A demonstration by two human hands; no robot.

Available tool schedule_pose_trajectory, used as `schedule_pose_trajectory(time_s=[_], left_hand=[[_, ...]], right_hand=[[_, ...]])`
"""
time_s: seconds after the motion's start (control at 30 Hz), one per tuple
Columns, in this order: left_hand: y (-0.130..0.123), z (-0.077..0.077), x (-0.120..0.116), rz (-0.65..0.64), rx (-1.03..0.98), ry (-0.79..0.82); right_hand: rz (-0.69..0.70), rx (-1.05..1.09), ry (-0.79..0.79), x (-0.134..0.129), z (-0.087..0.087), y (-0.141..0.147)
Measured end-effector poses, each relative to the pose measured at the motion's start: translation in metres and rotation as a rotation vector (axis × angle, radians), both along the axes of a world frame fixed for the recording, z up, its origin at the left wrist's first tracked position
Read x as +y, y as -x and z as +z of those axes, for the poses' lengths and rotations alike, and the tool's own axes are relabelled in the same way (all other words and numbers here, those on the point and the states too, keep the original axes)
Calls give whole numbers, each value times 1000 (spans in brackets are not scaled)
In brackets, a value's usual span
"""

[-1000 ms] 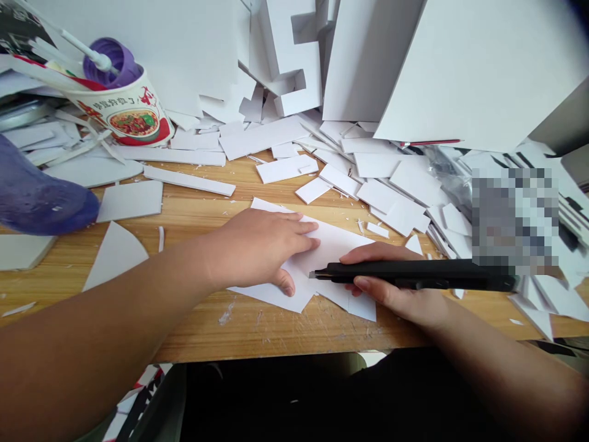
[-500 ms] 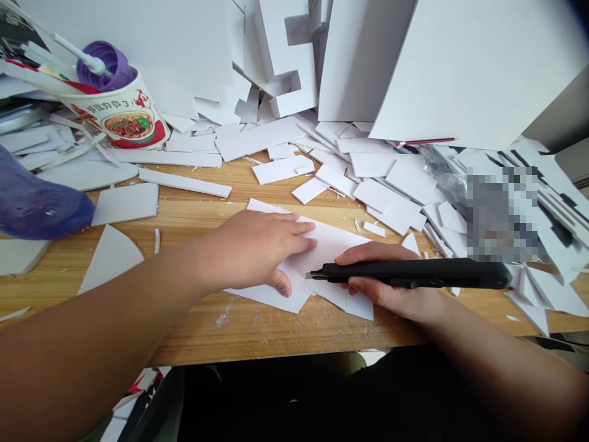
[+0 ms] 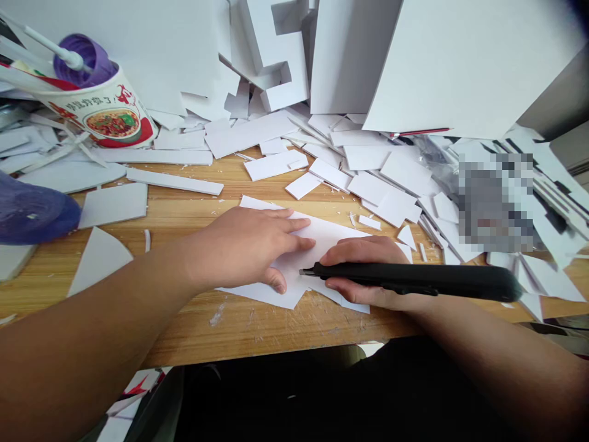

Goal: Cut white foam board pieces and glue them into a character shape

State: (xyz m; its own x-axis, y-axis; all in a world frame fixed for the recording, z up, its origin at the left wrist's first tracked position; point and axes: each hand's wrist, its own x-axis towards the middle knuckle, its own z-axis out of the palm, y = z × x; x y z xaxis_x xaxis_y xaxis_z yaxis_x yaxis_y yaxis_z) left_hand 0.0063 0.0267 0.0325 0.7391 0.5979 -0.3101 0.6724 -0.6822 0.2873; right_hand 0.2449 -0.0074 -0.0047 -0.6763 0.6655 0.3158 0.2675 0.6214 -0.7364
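My left hand lies flat with fingers spread on a white board near the table's front edge. In my right hand is a black utility knife, gripped between thumb and fingers. Its short blade points left, and the tip is at the board's surface, just right of my left thumb. The board has a notch in its front edge, below the blade. Part of it is hidden beneath both hands.
White offcuts cover the back of the wooden table. A paper cup with tools stands at the back left, above a purple object. Large white panels stand behind, beside a notched white block. A red pencil lies there.
The view has shifted slightly. My right hand and the knife have moved a little left relative to the board, and the knife's rear end has swung down. My left hand stays on the board.
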Motion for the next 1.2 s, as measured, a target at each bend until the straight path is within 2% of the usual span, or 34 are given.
schedule_pose_trajectory(time_s=[0.13,0.57,0.73,0.9,1.2], left_hand=[[-1,4,-1,-41,100,-48],[-1,6,-1,-64,131,-52],[-2,8,-1,-102,137,-82],[-4,10,-2,-128,151,-93],[-2,8,-2,-129,117,-74]], right_hand=[[47,42,16,2,-2,-3],[85,66,72,-1,-6,-12],[42,148,214,-2,-5,-10],[-143,252,250,-5,-2,-7],[-41,158,299,-4,2,-8]])
